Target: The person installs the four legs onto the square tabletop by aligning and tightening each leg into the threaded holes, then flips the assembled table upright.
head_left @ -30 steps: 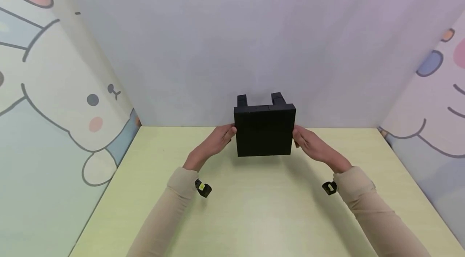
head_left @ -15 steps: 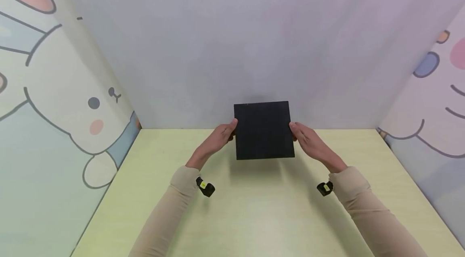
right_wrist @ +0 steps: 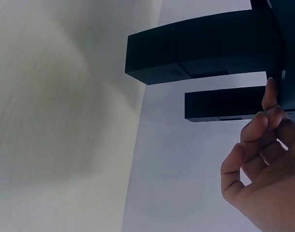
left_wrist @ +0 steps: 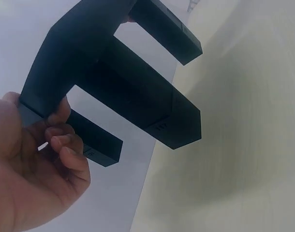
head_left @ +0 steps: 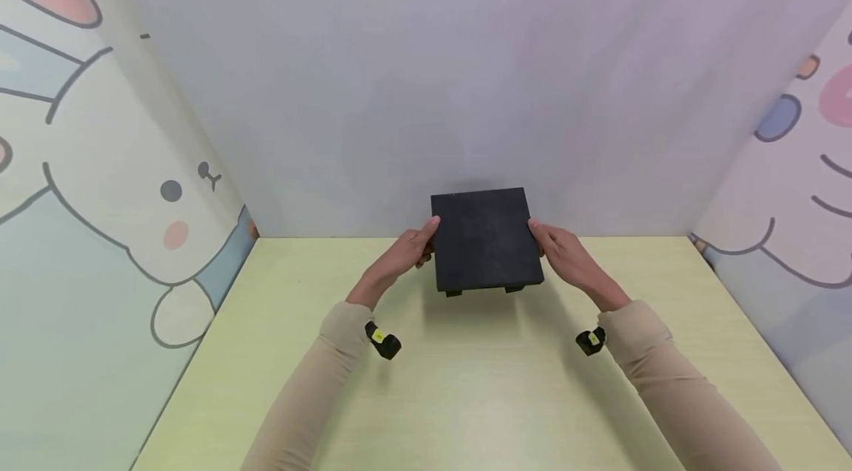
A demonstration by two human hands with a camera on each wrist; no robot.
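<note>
A small black stool (head_left: 487, 240) with a flat square top is held up over the table, its top tilted towards me. Fingers under the left edge and a thumb on top, my left hand (head_left: 404, 253) pinches it. At the opposite edge my right hand (head_left: 567, 256) grips it the same way. From below, the left wrist view shows several block-like legs (left_wrist: 147, 104) pointing down at the table, with the left hand (left_wrist: 41, 164) beside them. A leg (right_wrist: 200, 50) and the curled right hand (right_wrist: 268, 169) show in the right wrist view.
The pale wooden table (head_left: 479, 382) carries the stool's shadow. Close behind the stool rises a plain whitish wall (head_left: 466, 86). Side panels with cartoon animals (head_left: 126, 175) bound the table at left and right. A small black device (head_left: 384, 341) sits at the left wrist.
The stool has swung in both hands: its legs, earlier sticking out at the back, now point down and peek below the front edge, while its top faces further upward. Both hands kept hold.
</note>
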